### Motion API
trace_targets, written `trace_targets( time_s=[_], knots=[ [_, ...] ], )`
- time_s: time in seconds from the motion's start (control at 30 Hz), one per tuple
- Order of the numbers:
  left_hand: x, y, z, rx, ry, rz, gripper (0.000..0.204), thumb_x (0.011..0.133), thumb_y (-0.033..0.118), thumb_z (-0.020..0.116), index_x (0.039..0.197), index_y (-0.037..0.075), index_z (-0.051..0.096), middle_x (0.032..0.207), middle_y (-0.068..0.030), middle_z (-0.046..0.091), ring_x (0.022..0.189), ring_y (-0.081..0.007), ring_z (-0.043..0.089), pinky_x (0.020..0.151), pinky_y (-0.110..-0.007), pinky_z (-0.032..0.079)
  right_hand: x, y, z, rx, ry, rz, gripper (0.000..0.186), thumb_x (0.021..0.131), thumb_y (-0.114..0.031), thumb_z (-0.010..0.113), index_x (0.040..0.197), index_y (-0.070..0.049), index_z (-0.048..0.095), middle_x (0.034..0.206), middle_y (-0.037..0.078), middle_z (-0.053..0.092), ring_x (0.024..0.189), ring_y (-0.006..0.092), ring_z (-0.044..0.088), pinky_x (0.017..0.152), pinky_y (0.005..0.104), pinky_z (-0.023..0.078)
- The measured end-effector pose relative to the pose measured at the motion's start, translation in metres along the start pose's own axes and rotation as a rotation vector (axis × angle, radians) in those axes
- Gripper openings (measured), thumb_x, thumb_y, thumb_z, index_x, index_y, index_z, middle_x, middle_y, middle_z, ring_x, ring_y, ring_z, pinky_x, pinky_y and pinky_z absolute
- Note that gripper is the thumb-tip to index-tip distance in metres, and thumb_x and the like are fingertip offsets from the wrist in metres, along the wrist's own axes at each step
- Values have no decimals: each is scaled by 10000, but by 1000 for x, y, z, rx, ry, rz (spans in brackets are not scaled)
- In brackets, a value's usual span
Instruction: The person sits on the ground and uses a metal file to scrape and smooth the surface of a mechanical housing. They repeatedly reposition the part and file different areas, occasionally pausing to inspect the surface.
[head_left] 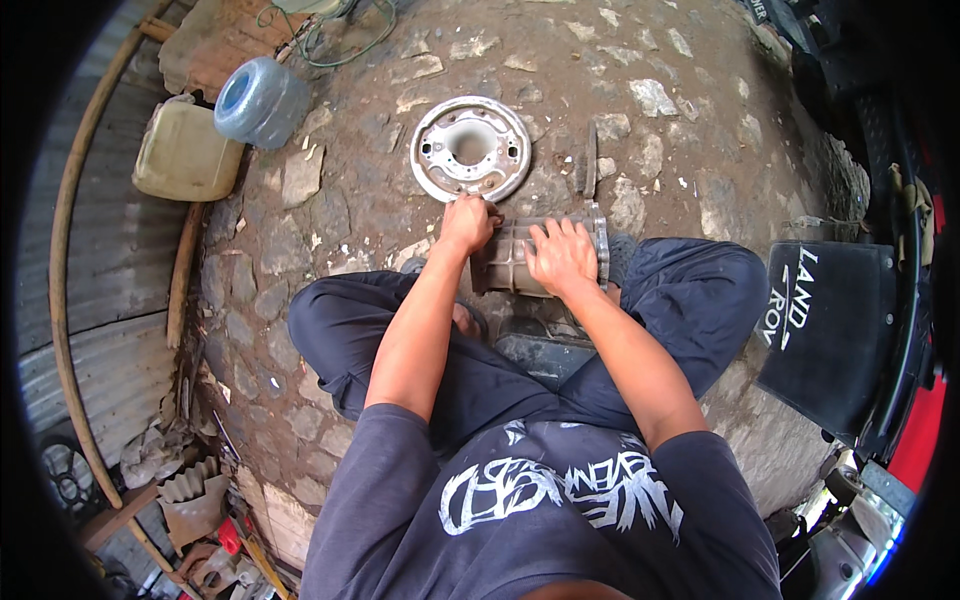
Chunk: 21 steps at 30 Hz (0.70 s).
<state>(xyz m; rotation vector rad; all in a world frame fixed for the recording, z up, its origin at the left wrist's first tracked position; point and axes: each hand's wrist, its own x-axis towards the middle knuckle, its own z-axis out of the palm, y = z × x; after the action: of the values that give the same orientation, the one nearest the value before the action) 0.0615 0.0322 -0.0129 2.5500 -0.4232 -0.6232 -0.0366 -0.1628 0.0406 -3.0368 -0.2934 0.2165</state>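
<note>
A ribbed, greyish-brown metal housing (508,272) lies on its side on the ground between my bent legs, with a pale flange at its right end. My right hand (562,257) curves over its top near that flange, fingers somewhat spread and pressed on the ribs. At the housing's far left corner, my left hand (468,226) is closed with fingers curled; what lies inside them is hidden. Just beyond my left hand, a round metal brake backing plate (425,180) with a pale rim and a central hole lies flat.
A dark bar-like piece (591,160) lies beyond the housing on the stone-and-dirt ground (330,210). At far left are a blue-tinted water jug (280,100) and a yellowish jerrycan (185,150). A black mud flap (830,335) hangs at right. A dark flat object (545,358) sits between my legs.
</note>
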Motion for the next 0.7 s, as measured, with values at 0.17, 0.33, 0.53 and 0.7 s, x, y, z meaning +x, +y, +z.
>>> trace_targets(
  time_s=[0.17, 0.33, 0.53, 0.7],
  knots=[
    [3, 16, -10, 222, -39, 102, 190, 838, 213, 739, 966, 99, 819, 1100, -159, 761, 1238, -327, 628, 1052, -480, 489, -1, 3, 6, 8, 46, -4, 322, 972, -411, 605, 1112, -147, 725, 1087, 82, 683, 1071, 266, 616, 932, 430, 447],
    [5, 9, 4, 276, 13, 133, 221, 824, 189, 717, 958, 29, 792, 1099, -201, 755, 1221, -338, 642, 1050, -479, 497, 1, 1, 2, 14, 38, -6, 318, 967, -411, 617, 1115, -154, 731, 1104, 80, 688, 1084, 266, 619, 940, 432, 452],
    [12, 21, -23, 182, -324, 20, 242, 799, 204, 726, 952, 26, 783, 1088, -218, 756, 1125, -364, 691, 1056, -479, 501, -1, 4, 5, 9, 38, 7, 320, 969, -412, 613, 1116, -155, 733, 1108, 76, 689, 1086, 266, 620, 950, 431, 452],
    [6, 9, -1, 294, -46, 54, 222, 799, 205, 727, 931, 36, 787, 1055, -198, 764, 1114, -346, 698, 1068, -476, 491, 0, -2, -2, 4, 19, -10, 322, 971, -410, 608, 1121, -154, 732, 1105, 78, 688, 1087, 269, 620, 953, 431, 452]
  ],
)
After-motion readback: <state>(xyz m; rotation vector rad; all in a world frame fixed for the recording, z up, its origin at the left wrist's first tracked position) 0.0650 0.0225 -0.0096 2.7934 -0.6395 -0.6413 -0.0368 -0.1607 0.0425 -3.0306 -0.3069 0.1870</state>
